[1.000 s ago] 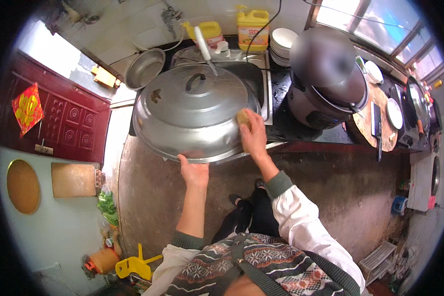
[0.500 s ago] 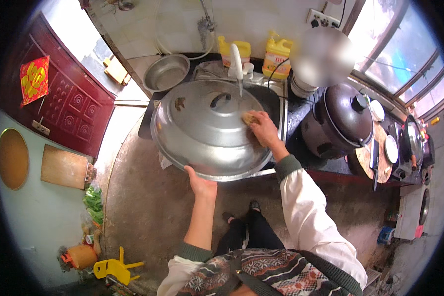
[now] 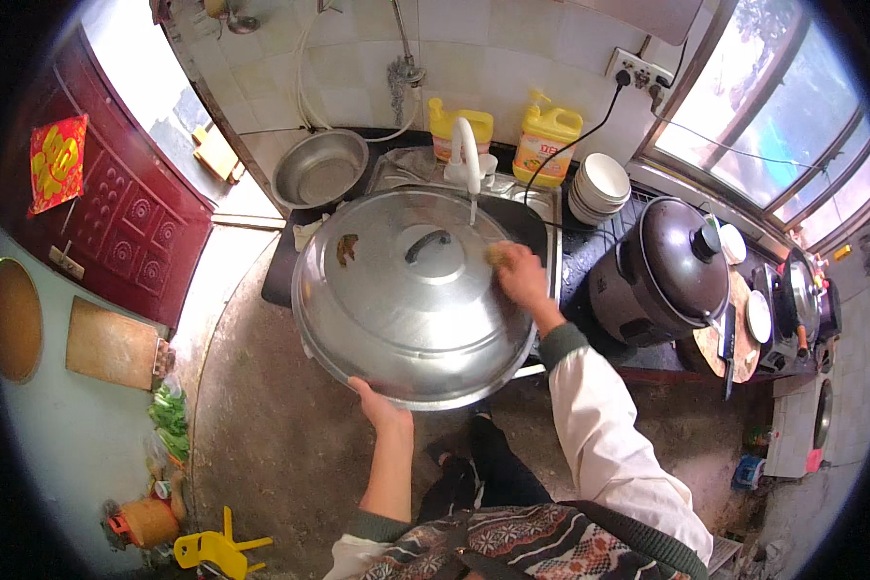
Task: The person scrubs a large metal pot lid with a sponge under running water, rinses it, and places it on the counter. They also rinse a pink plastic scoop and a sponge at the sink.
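A large domed metal pot lid (image 3: 396, 333) lies over the sink, its dark handle (image 3: 427, 246) facing up and a brown patch showing on its left side. The thumb of my left hand (image 3: 385, 410) rests over the lid's near rim; the fingers are hidden beneath, gripping it. Against the lid's right side, my right hand (image 3: 526, 283) presses a small yellowish sponge (image 3: 496, 254), mostly covered by the fingers. Just beyond the handle, the white faucet (image 3: 469, 159) hangs over the lid.
A metal basin (image 3: 321, 169) stands left of the sink. Two yellow jugs (image 3: 545, 145) are behind it. On the right counter are stacked bowls (image 3: 599, 186), a dark cooker (image 3: 662, 271), and a knife (image 3: 729, 348) on a round board. A yellow stool (image 3: 217, 553) stands on the floor.
The lid has come slightly nearer to me, with my left hand still on its rim. My right hand and the sponge have shifted a little over the lid's right side. The view has tilted slightly.
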Demonstrator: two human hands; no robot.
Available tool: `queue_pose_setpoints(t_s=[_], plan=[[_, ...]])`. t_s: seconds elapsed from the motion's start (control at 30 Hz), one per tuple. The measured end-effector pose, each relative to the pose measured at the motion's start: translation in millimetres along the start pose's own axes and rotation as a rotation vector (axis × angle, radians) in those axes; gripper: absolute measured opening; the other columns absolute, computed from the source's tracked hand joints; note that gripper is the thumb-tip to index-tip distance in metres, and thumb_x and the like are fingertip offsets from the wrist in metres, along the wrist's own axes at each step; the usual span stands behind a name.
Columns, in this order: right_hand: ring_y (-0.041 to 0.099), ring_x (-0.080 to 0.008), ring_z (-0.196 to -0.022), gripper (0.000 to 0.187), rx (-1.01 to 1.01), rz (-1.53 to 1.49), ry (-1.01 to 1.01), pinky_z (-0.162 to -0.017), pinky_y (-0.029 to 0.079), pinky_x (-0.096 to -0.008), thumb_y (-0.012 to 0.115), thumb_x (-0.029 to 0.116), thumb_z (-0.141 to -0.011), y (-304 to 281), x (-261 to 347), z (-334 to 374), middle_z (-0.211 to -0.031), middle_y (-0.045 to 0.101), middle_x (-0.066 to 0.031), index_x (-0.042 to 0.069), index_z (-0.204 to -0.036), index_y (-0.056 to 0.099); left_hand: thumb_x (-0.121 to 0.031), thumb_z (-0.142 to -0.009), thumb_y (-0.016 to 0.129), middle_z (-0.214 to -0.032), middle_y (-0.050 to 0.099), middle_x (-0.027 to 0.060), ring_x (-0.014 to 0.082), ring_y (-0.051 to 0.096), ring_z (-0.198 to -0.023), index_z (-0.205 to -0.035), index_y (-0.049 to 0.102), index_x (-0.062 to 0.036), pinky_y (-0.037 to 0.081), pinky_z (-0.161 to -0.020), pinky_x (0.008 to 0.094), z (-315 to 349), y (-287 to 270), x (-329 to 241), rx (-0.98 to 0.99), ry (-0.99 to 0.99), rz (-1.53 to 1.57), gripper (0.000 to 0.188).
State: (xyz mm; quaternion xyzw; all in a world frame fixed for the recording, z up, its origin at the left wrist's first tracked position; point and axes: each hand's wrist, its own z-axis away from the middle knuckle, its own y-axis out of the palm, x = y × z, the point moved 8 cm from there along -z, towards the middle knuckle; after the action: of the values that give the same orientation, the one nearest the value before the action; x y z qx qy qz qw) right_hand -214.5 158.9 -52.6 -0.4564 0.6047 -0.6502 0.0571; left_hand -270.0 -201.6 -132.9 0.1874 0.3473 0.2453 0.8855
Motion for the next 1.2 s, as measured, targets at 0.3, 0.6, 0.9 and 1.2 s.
queue_pose_setpoints(t_s=[0.3, 0.6, 0.9, 1.2], plan=[[0.057, -0.0345, -0.101, 0.043, 0.155, -0.007, -0.439, -0.076, 0.046, -0.0487, 0.057, 0.012, -0.076, 18.7, 147.3, 50.9, -0.124, 0.054, -0.013, 0.02, -0.117, 0.062, -0.067, -0.093, 0.038, -0.152, 0.031, 0.0074, 0.0315, 0.036, -0.132, -0.148, 0.029, -0.0125, 0.034, -0.104, 0.0544, -17.5, -13.4, -17.2, -0.121, 0.111, -0.124, 0.078], [0.05, -0.0371, -0.119, 0.033, -0.067, -0.203, 0.089, -0.096, 0.045, -0.0465, 0.049, 0.021, -0.089, 9.0, -47.0, -18.1, -0.13, 0.052, -0.0136, 0.023, -0.119, 0.062, -0.066, -0.096, 0.032, -0.16, 0.014, 0.0092, 0.0323, 0.018, -0.145, -0.154, 0.016, -0.0121, 0.018, -0.116, 0.0519, -14.2, -0.7, -17.7, -0.123, 0.124, -0.159, 0.081], [0.057, -0.0319, -0.113, 0.036, 0.206, -0.068, -0.197, -0.089, 0.049, -0.0497, 0.051, 0.022, -0.085, 89.2, 43.7, -164.1, -0.126, 0.056, -0.0119, 0.025, -0.121, 0.057, -0.06, -0.099, 0.034, -0.158, 0.019, 0.0109, 0.0308, 0.023, -0.143, -0.152, 0.019, -0.0048, 0.02, -0.117, 0.0449, -6.5, -0.3, -34.7, -0.127, 0.206, -0.137, 0.078], [0.057, -0.0373, -0.112, 0.036, 0.262, -0.156, -0.141, -0.094, 0.047, -0.0504, 0.052, 0.019, -0.089, 52.6, -6.5, -142.2, -0.13, 0.052, -0.0179, 0.017, -0.124, 0.058, -0.057, -0.098, 0.038, -0.157, 0.023, 0.0118, 0.0306, 0.027, -0.141, -0.15, 0.022, -0.0025, 0.021, -0.116, 0.0441, -6.4, 1.3, -36.3, -0.133, 0.245, -0.21, 0.077]])
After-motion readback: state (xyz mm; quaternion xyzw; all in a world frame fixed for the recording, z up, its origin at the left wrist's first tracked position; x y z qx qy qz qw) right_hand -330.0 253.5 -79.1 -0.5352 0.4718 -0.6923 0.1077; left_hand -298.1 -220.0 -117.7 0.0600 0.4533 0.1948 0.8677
